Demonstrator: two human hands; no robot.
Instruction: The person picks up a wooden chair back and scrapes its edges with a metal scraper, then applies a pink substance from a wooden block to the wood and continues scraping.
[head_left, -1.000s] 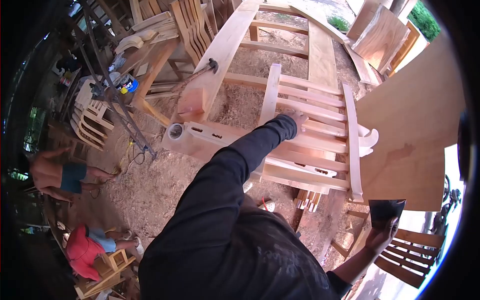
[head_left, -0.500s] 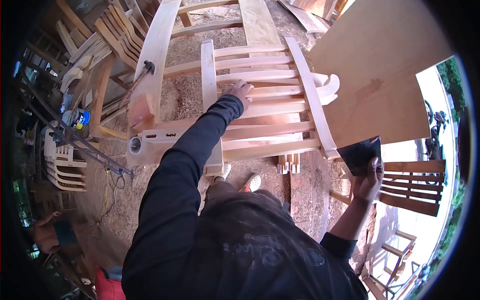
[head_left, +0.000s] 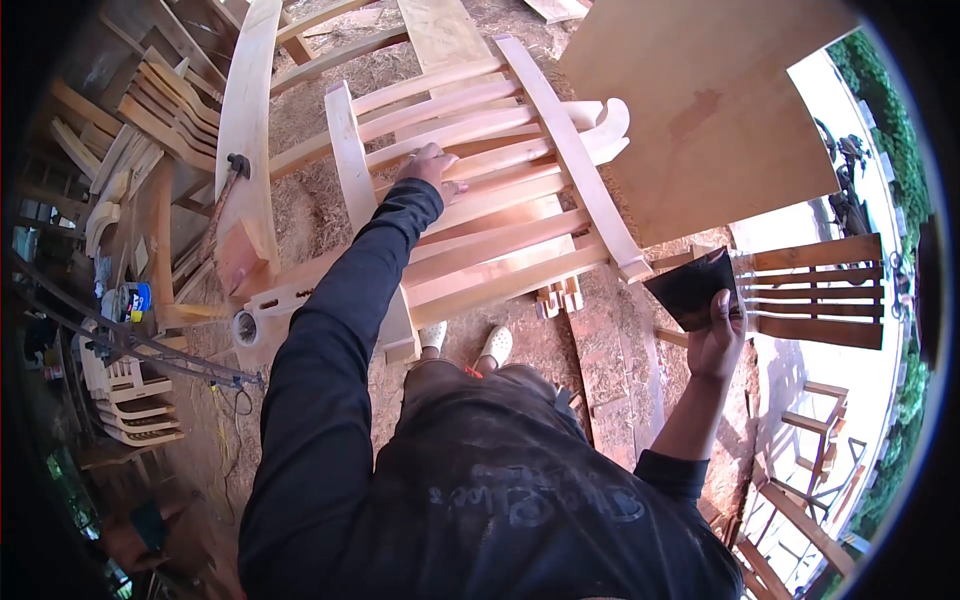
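Observation:
A pale wooden slatted frame [head_left: 577,160], like a chair back, lies in front of me with several curved slats between two rails. My left hand [head_left: 432,168] is on one of its middle slats [head_left: 505,157], fingers curled over the wood near the left rail. To the right of the frame, my right hand [head_left: 718,338] is closed on the lower edge of a dark, flat sandpaper sheet [head_left: 692,290], thumb across its face. The sheet is held up, apart from the frame's near right corner.
A hammer [head_left: 228,190] lies on a long board at the left. A large plywood sheet [head_left: 700,150] stands at the right, near a dark slatted chair [head_left: 815,290]. Stacked curved parts [head_left: 170,105] fill the back left. A cable [head_left: 225,425] crosses the shavings-strewn floor.
My view has turned, so the frame appears further left and more slanted. The left hand stays on the slats, and the right hand still holds the sandpaper sheet.

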